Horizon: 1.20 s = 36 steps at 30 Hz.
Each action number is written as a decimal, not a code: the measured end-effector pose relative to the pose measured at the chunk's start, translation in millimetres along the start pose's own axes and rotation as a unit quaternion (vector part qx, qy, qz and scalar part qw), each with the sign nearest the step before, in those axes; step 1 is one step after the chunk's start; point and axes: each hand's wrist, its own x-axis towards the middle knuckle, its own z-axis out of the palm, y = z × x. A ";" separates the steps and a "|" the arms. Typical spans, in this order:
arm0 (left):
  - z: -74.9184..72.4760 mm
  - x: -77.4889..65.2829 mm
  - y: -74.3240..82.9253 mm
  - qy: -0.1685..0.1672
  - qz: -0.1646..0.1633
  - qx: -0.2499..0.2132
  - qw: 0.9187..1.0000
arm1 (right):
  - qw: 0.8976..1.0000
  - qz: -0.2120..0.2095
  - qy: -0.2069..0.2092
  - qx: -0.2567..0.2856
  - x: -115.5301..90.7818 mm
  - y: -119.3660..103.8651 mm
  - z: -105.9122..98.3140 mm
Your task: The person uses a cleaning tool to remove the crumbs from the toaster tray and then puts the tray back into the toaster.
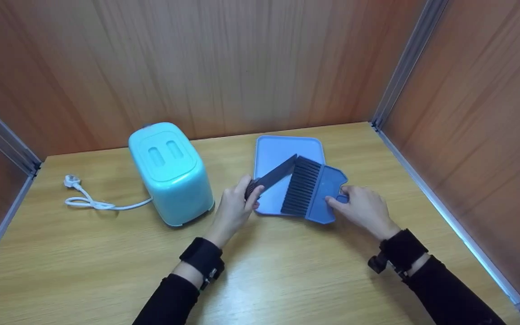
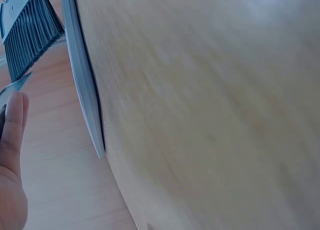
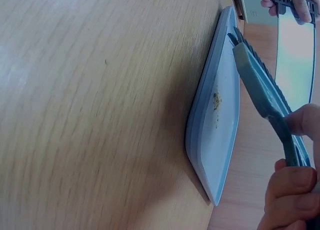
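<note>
My left hand (image 1: 234, 207) grips the dark slotted handle of a flat, broad-bladed tool (image 1: 278, 173); its exact kind I cannot tell. Its blade slants up over a light blue tray (image 1: 289, 144). From the right, my right hand (image 1: 368, 210) pinches the handle end of a small blue hand brush (image 1: 327, 187), thumb on top. The brush's dark bristles (image 1: 302, 186) point left toward the blade, and the far bristle corner meets the blade tip in the head view. In the right wrist view, brown crumbs (image 3: 216, 101) lie on the tray under the tilted brush.
A turquoise toaster (image 1: 183, 189) with its lid on stands left of the tray. Its white cord (image 1: 102, 205) is bundled and ends in a plug (image 1: 71, 181). Wooden panels (image 1: 242, 67) enclose the table (image 1: 120, 257) at the back and both sides.
</note>
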 end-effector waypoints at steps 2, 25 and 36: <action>-0.3 -0.6 -0.1 0.001 0.008 0.006 1.000 | 1.000 -0.002 -0.002 -0.002 0.6 -0.3 0.8; -0.5 0.2 1.0 0.000 0.004 0.004 1.000 | 0.995 0.012 -0.094 0.007 -5.9 -4.3 -4.9; 0.1 -0.1 -1.0 0.008 0.016 0.015 1.000 | 0.999 -0.011 -0.036 -0.020 -4.7 -8.6 -9.2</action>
